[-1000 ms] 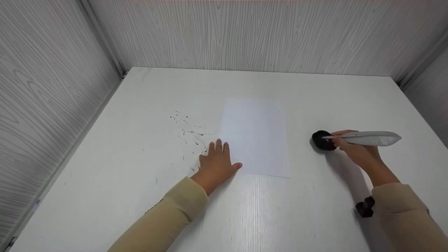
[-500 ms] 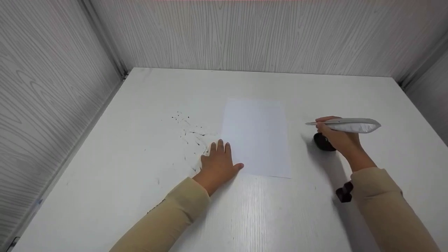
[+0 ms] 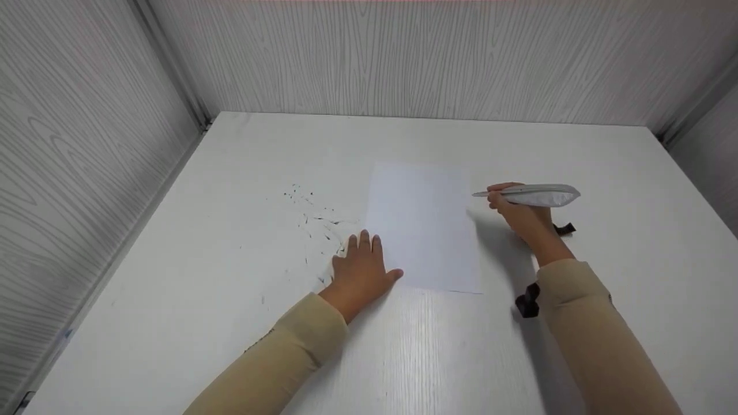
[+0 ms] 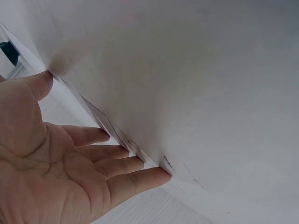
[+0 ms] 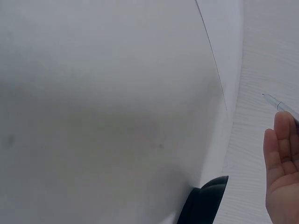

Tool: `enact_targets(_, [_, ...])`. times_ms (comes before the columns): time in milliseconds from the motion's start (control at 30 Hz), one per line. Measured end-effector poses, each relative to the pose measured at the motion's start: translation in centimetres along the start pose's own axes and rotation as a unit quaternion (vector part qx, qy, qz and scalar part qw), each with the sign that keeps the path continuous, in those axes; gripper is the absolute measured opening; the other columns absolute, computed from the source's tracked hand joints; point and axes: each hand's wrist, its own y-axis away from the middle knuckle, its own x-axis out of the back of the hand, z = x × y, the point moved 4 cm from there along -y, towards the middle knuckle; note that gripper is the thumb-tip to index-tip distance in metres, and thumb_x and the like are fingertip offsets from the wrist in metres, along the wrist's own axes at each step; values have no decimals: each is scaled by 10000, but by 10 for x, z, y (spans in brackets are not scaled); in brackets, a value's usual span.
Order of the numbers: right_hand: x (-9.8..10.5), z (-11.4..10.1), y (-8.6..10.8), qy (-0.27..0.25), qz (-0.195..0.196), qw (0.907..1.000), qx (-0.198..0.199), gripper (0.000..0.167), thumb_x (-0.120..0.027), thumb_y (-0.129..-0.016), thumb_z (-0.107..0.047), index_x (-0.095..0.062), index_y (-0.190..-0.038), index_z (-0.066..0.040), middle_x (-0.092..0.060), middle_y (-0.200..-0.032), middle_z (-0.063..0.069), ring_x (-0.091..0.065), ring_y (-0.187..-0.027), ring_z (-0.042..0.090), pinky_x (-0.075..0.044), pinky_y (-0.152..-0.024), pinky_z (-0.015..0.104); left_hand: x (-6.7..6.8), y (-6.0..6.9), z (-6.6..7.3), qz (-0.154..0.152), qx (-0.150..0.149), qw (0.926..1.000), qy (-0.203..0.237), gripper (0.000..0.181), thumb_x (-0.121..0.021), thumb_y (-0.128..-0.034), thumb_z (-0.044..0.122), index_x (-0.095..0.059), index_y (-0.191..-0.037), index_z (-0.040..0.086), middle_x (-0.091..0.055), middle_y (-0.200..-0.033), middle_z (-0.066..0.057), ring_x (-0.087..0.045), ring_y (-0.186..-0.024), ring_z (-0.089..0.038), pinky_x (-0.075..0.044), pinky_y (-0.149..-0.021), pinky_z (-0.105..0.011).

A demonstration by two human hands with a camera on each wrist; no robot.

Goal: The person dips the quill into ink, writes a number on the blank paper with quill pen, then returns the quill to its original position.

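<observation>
Well, feather pen (image 3: 542,197) outside black holder (image 5: 203,201).

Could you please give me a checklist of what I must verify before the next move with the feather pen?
1. Feather pen secure: ok; the right grip pinches it near its pointed end.
2. Pen tip off the surface: ok; the right wrist view shows it in the air.
3. Sheet of paper steadied: ok; the left grip rests across its near left part.
4. Sheet unmarked: ok where visible; no writing shows.
5. Table clean beside the sheet: not ok; dark marks lie to its left.
6. Ink on the tip: cannot tell; too small.
</observation>
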Motion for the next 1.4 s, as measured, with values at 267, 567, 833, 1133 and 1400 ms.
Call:
enact_targets(267, [-20, -1, -4, -25, -265, 9996, -134, 361, -605, -935, -345, -660, -1173, -79, -658, -1118, 148, -610, -1005, 231, -440, -819, 290, -2, -2, 0, 1, 50, 10000, 83, 859, -496, -912, 590, -220, -1511, 40, -151, -1561, -169, -136, -1421, -341, -298, -997, -611])
enact_targets(567, [-37, 1, -9, 8, -380, 9991, -213, 340, -605, -939, -308, -655, -1164, -59, -656, -1120, 167, -616, -984, 204, -431, -832, 306, -1, -1, 0, 68, 43, 10000, -8, 854, -494, -913, 589, -233, -1507, 35, -168, -1556, -177, -151, -1417, -347, -310, -989, -612])
enact_targets(833, [-51, -2, -11, -45, -576, 9980, -269, 285, -590, -938, -228, -664, -1150, -53, -665, -1102, 159, -606, -972, 195, -433, -832, 317, 0, 0, 0, 95, 70, 9999, -42, 844, -500, -911, 590, -250, -1506, 44, -186, -1554, -168, -165, -1415, -339, -326, -983, -599])
enact_targets(1133, [-62, -4, -12, 162, -932, 9953, -205, 268, -591, -941, -205, -675, -1135, -40, -674, -1066, 159, -603, -945, 224, -453, -775, 299, 0, 0, 2, 165, 34, 9998, -71, 849, -496, -909, 596, -255, -1503, 39, -192, -1551, -172, -177, -1411, -347, -332, -977, -600])
enact_targets(1400, [-67, -5, -12, 204, -1141, 9925, -384, 282, -565, -952, -202, -666, -1157, -36, -669, -1075, 142, -591, -949, 218, -447, -763, 290, -1, 0, 0, 219, 44, 9997, -65, 851, -505, -906, 593, -261, -1499, 33, -200, -1548, -176, -188, -1407, -351, -336, -976, -600])
